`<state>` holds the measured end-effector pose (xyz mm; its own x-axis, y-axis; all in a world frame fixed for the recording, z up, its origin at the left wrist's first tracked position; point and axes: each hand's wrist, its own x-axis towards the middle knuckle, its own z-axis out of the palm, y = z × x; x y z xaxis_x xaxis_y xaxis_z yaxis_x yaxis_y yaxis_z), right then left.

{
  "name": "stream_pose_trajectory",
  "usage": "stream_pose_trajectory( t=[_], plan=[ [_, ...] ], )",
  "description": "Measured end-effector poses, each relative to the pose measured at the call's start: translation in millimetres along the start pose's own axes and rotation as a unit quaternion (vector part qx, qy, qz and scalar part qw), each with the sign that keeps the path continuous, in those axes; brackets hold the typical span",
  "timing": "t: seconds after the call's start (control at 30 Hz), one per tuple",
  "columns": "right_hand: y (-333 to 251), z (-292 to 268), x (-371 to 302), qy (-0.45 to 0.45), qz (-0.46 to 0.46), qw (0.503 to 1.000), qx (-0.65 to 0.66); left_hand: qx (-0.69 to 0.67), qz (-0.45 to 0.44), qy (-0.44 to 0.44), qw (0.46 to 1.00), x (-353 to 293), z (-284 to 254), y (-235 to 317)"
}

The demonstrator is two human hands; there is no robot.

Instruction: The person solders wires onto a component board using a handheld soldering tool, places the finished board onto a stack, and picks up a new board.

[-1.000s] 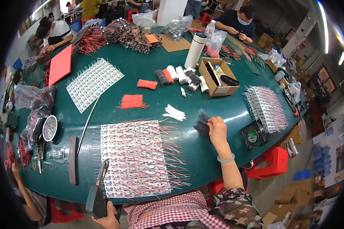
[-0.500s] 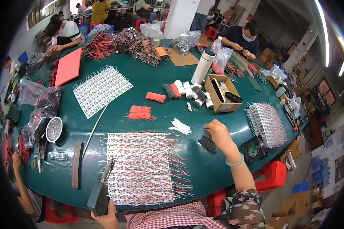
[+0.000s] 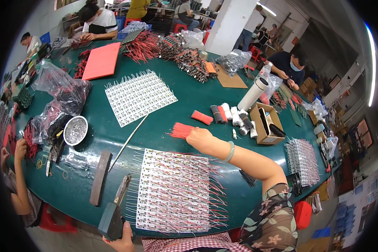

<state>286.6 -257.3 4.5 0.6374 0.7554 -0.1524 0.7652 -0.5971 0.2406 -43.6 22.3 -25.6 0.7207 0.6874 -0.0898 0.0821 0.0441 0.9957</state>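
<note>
My left hand (image 3: 122,240) is wrapped round a dark green hand tool (image 3: 112,216) with a long metal tip, which looks like a soldering gun. The tip points up beside the left edge of a white circuit board panel (image 3: 172,189), which bears rows of red and white wires. My right hand (image 3: 199,139) reaches across, above the panel's far edge, to a loose pile of red wires (image 3: 180,130). Its fingers are closed at the pile's right end; what they pinch is hidden. Black wires (image 3: 248,178) lie partly behind my right forearm.
A second panel (image 3: 140,96) lies beyond, with a thin rod (image 3: 128,143) and a dark bar (image 3: 101,178) at left. A white bowl (image 3: 75,130), tied wire bundles (image 3: 202,117), a flask (image 3: 253,94) and a cardboard box (image 3: 264,130) stand around. Co-workers sit across and at left.
My right hand has moved left and away from the black wires, where it held a dark wire, to the red pile. The view has shifted; the left hand keeps the tool.
</note>
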Motion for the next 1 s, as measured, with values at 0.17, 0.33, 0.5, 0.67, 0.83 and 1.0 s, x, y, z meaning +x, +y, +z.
stream_pose_trajectory(
  t=[0.17, 0.33, 0.5, 0.67, 0.83, 1.0],
  plan=[
    [-6, -4, 13, -0.071, -0.022, 0.997, -0.03, 0.014, -0.009, -0.005, 1.0, 13, 2, 9],
    [-12, 2, 12, -0.081, -0.008, 0.991, -0.107, 0.025, -0.001, -0.015, 1.0, 26, 14, 14],
    [-10, 9, 20, -0.035, 0.006, 0.995, -0.088, 0.039, 0.066, -0.017, 0.997, 37, 22, 15],
    [-35, -3, 25, 0.187, 0.01, 0.971, 0.147, 0.089, 0.025, 0.018, 0.996, 41, 34, 38],
    [-77, 1, 36, 0.29, 0.04, 0.882, 0.369, 0.119, 0.105, -0.059, 0.986, 61, 57, 53],
    [-101, 12, 40, 0.314, 0.043, 0.864, 0.392, 0.129, 0.089, -0.106, 0.982, 69, 67, 54]
  ],
)
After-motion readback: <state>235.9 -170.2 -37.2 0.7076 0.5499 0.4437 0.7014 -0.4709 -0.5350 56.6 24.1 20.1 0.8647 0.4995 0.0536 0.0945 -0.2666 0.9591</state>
